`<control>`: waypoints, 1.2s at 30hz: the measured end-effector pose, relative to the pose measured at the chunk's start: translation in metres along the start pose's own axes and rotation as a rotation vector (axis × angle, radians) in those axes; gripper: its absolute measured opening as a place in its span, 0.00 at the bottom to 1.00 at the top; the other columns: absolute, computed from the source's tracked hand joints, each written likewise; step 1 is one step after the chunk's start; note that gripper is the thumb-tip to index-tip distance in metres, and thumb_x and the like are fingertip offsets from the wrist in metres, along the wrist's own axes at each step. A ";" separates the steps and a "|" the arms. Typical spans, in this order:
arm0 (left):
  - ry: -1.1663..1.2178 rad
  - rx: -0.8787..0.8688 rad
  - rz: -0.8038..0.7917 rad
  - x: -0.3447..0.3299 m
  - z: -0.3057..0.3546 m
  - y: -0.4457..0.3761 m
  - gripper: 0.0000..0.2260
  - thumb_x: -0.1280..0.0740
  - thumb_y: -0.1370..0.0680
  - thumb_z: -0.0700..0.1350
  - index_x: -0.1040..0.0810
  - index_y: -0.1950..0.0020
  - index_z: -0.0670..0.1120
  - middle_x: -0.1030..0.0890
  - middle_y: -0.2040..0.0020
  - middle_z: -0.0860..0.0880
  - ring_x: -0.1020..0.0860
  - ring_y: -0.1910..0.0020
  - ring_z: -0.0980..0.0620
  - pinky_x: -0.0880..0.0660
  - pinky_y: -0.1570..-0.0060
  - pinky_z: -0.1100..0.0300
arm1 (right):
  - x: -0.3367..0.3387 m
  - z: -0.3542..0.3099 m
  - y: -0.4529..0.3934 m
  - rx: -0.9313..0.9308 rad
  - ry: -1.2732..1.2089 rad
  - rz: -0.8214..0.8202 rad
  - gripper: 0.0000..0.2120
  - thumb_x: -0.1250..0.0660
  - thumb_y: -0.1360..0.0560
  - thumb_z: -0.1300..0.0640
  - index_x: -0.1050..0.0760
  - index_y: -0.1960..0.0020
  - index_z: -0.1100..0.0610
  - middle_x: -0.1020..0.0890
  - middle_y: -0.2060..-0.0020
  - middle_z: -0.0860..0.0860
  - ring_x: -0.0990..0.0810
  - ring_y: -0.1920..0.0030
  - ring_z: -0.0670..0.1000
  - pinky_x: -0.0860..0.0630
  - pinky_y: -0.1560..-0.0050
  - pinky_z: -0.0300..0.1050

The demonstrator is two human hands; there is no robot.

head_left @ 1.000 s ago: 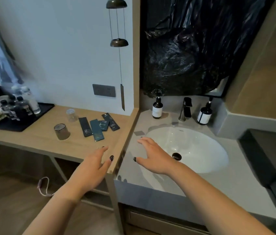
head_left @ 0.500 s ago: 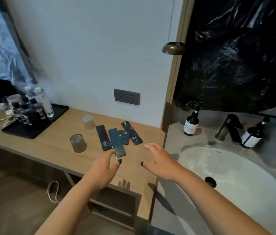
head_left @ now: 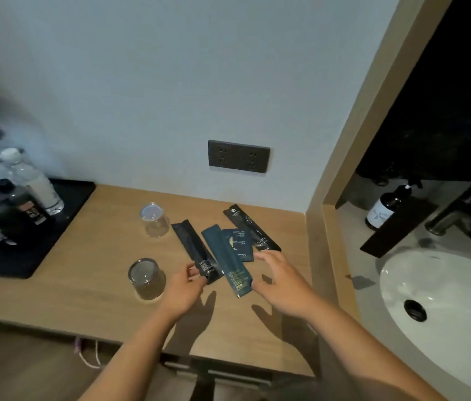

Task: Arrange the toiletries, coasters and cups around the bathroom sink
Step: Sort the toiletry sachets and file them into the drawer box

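Landmark: wall socket (head_left: pixel 238 156). Below-left of it, two upturned cups (head_left: pixel 146 278) on the wooden counter (head_left: pixel 89 273). Left hand (head_left: pixel 183 287) pinches the near end of the black sachet (head_left: pixel 195 251); right hand (head_left: pixel 279 280) is spread and holding nothing, thumb at the teal sachet (head_left: pixel 225 260). Below-right, toothbrush packet (head_left: pixel 251 228). Risk: overlapping sachets drag together, or a sleeve-side sweep tips the near cup.

1. Four toiletry packets (head_left: pixel 224 250) lie fanned on the wooden counter (head_left: pixel 83 285), under the wall socket (head_left: pixel 238 156).
2. Two upturned cups (head_left: pixel 147 278) stand left of them.
3. The sink (head_left: pixel 442 311) lies right.
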State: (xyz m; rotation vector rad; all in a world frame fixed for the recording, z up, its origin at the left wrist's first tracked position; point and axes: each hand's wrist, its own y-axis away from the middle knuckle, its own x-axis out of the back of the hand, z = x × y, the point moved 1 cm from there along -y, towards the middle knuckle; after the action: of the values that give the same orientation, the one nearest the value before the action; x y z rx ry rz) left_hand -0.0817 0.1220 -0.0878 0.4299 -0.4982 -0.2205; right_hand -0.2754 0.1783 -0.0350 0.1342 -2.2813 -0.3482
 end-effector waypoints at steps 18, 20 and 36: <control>-0.045 0.501 0.252 -0.047 -0.023 -0.133 0.29 0.27 0.30 0.52 0.30 0.35 0.41 0.29 0.34 0.40 0.35 0.33 0.39 0.34 0.35 0.48 | -0.022 0.027 -0.047 -0.324 -0.175 0.100 0.23 0.35 0.23 0.55 0.34 0.29 0.50 0.32 0.31 0.46 0.33 0.40 0.41 0.32 0.44 0.38; -0.097 0.474 0.248 -0.046 -0.030 -0.137 0.26 0.28 0.31 0.54 0.26 0.39 0.41 0.25 0.38 0.41 0.31 0.36 0.38 0.30 0.38 0.47 | -0.019 0.029 -0.052 -0.315 -0.191 0.096 0.23 0.36 0.23 0.56 0.34 0.29 0.51 0.32 0.31 0.47 0.34 0.41 0.40 0.34 0.46 0.36; 0.311 0.054 0.403 -0.027 0.005 -0.054 0.11 0.33 0.27 0.37 0.33 0.62 0.47 0.24 0.61 0.44 0.27 0.65 0.46 0.32 0.64 0.58 | 0.008 -0.007 -0.082 -0.168 -0.488 -0.026 0.17 0.36 0.23 0.57 0.28 0.35 0.51 0.23 0.39 0.46 0.24 0.40 0.45 0.26 0.36 0.50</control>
State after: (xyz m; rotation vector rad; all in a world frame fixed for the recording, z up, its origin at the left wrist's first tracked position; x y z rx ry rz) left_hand -0.1128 0.0802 -0.1188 0.3984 -0.2766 0.2471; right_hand -0.2771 0.0965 -0.0485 -0.0112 -2.7160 -0.6414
